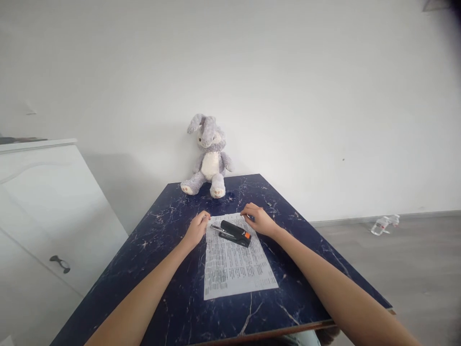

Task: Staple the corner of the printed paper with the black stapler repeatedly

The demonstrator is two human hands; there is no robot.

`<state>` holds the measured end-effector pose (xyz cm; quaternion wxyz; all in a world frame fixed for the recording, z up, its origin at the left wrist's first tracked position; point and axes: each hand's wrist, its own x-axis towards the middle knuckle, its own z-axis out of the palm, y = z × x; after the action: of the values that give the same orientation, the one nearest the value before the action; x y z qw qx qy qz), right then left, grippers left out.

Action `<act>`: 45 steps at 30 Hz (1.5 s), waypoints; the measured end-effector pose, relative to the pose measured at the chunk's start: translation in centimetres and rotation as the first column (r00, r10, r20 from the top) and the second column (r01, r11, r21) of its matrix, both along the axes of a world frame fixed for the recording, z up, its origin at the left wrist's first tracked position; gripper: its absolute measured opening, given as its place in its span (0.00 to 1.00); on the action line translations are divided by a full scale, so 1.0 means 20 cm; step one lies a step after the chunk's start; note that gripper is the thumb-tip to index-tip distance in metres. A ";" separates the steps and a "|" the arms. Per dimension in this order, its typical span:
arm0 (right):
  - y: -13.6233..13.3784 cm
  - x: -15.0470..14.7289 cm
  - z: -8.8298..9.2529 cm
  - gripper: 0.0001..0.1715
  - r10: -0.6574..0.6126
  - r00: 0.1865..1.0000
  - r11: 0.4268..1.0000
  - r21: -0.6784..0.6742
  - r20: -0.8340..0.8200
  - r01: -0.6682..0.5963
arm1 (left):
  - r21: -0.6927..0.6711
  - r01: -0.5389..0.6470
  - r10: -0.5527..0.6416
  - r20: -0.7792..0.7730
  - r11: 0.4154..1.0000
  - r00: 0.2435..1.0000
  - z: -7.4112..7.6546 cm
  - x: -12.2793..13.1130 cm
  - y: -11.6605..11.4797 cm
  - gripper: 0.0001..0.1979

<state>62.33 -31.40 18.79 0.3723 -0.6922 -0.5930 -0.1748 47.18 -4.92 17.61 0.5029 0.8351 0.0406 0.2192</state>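
A printed sheet of paper [236, 274] lies flat on the dark blue marbled table. On its upper half rests a black stapler [234, 231] with an orange patch at its right end; a metal strip shows at its left. My left hand [197, 228] is closed at the paper's far left corner, fingertips on the edge. At the far right corner, my right hand [260, 220] pinches the paper's edge with thumb and fingers. Neither hand touches the stapler, which sits between them.
A grey plush bunny [211, 161] sits at the table's [180, 298] far end against the white wall. To the left stands a white cabinet [46, 206] with a dark handle. A clear plastic item [384, 224] lies on the grey floor [414, 259] at right.
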 end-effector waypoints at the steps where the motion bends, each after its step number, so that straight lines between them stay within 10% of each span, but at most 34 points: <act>1: 0.00 0.00 0.00 0.13 0.003 1.000 1.000 -0.002 0.002 -0.003 | 0.024 -0.009 0.009 -0.015 1.000 1.000 0.01 -0.01 0.00 0.19; 20: 0.01 0.02 -0.01 0.13 0.028 0.998 0.998 -0.050 -0.053 -0.031 | 0.597 0.089 -0.120 0.013 0.798 0.993 0.04 -0.03 -0.01 0.14; 34: 0.03 -0.17 0.09 0.37 0.090 0.958 0.925 -0.335 -0.271 -0.182 | 0.587 0.039 -0.097 0.068 0.809 0.993 0.02 -0.01 -0.01 0.05; 45: 0.06 -0.19 0.04 0.14 0.120 0.968 0.899 -0.389 -0.223 -0.201 | 0.480 0.195 -0.196 -0.048 0.855 0.979 -0.04 0.05 -0.06 0.05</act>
<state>58.63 -30.22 19.61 0.2881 -0.7170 -0.6326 0.0525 48.14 -6.09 16.74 0.2986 0.9335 -0.1006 0.1712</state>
